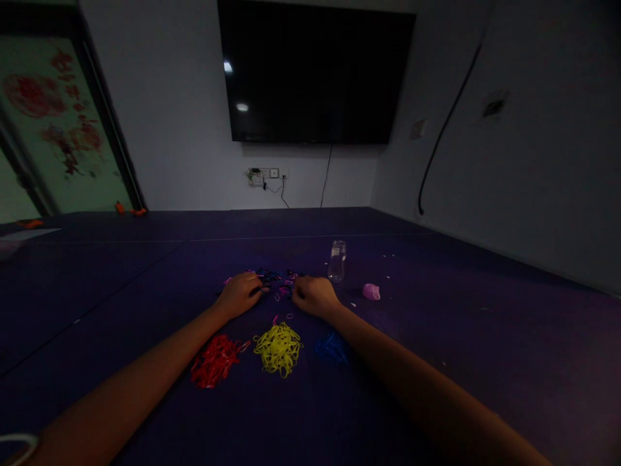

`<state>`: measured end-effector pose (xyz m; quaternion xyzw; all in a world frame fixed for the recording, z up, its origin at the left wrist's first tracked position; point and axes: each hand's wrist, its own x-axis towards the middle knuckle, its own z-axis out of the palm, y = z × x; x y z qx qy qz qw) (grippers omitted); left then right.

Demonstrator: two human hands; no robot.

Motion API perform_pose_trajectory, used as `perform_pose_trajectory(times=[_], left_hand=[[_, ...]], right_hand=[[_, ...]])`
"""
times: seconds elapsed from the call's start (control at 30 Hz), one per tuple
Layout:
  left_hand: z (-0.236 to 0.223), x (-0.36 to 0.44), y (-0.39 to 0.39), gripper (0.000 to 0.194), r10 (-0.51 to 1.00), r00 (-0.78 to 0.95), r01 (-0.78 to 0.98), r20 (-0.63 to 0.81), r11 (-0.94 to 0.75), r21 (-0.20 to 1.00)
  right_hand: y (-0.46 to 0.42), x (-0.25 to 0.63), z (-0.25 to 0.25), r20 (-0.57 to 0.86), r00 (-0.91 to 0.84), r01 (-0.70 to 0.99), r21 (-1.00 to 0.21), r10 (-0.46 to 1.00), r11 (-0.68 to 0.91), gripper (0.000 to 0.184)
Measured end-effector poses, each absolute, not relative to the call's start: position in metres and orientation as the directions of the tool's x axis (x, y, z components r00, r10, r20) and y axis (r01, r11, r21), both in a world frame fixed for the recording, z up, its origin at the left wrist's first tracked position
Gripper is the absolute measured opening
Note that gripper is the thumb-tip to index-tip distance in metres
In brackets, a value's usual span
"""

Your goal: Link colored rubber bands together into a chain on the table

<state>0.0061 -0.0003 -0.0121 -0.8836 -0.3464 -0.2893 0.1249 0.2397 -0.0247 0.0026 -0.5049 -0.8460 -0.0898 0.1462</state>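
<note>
A mixed heap of small coloured rubber bands (276, 279) lies on the dark purple table (436, 336). My left hand (240, 292) rests at its left edge with fingers curled into the bands. My right hand (313, 296) rests at its right side, fingers curled under in a pinch; what they hold is too small to make out. Nearer to me lie three sorted piles: red bands (215, 361), yellow bands (278, 347) and blue bands (331, 348), between my forearms.
A small clear bottle (337, 261) stands just beyond my right hand, with a pink cap-like piece (371, 292) to its right. A large dark screen (315, 71) hangs on the far wall above a socket with cables (264, 175).
</note>
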Motion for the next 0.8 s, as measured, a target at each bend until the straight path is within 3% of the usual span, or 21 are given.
perform_pose_trajectory(times=[0.33, 0.8], left_hand=[[-0.0117, 0.0057, -0.0018, 0.029, 0.528, 0.598, 0.68, 0.603, -0.733, -0.032], [-0.0118, 0.0072, -0.0037, 0.031, 0.527, 0.589, 0.679, 0.613, -0.733, -0.022]], right_hand=[[-0.0229, 0.242, 0.0003, 0.3, -0.431, 0.891, -0.005, 0.851, 0.453, 0.026], [-0.0233, 0.249, 0.0002, 0.281, -0.532, 0.833, 0.0, 0.799, 0.554, 0.026]])
